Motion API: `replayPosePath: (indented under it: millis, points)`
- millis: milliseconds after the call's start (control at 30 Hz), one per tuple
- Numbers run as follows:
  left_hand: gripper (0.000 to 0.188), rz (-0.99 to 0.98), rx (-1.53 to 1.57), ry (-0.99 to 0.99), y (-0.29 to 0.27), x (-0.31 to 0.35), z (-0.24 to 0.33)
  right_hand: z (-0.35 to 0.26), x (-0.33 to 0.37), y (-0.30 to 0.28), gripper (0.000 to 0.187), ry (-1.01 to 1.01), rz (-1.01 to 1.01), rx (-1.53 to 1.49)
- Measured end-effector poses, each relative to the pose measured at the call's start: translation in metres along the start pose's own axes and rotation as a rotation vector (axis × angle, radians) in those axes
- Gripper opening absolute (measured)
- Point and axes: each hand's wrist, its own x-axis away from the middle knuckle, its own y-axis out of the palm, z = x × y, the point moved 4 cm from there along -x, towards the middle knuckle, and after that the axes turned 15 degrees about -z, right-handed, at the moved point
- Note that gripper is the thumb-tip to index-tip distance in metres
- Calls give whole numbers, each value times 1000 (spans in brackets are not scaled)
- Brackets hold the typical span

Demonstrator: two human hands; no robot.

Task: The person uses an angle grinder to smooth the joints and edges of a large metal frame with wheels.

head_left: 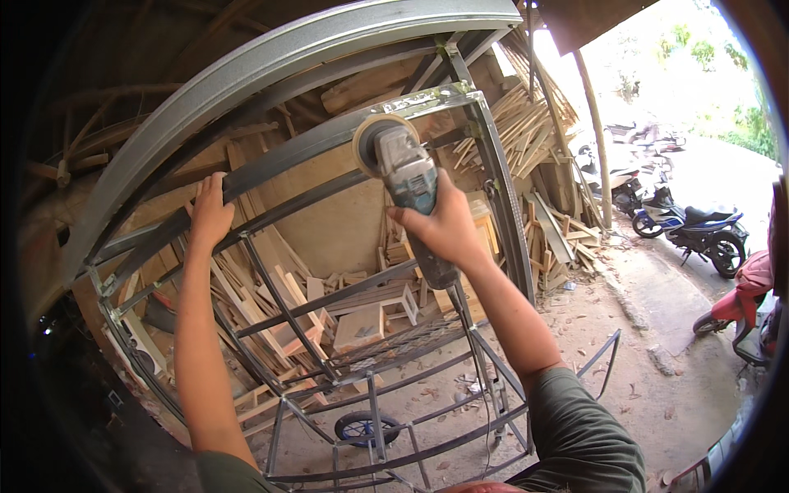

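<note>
Wood scraps (518, 123) behind a diagonal angle grinder (411, 179), disc (367, 141) up-left

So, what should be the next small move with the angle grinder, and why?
Probably shift the angle grinder slightly right, bringing its disc toward the bright, blotchy patch near the metal frame's corner: the right hand holds the grinder close by, and the left hand is on the frame, well away from the disc.
</note>
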Motion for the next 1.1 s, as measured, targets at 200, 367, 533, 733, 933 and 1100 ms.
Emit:
replayPosePath:
  millis: [200, 367, 533, 733, 933, 1100]
  points:
    - [49, 26, 12, 22, 1, 2, -6, 2, -7, -46, 60, 158, -64, -26]
    - [49, 56, 27, 26, 3, 3, -5, -7, -5, -82, 55, 221, -50, 52]
    - [51, 57, 10, 18, 6, -1, -10, -8, -3, -96, 53, 215, -39, 73]
    - [57, 24, 6, 0, 6, -3, -9, -8, -9, -72, 56, 221, -93, 34]
    - [57, 14, 7, -17, 4, 2, -9, -21, -6, -53, 57, 213, -125, 55]
    - [56, -13, -31, -41, 3, 0, -5, -22, -1, -47, 58, 240, -93, -67]
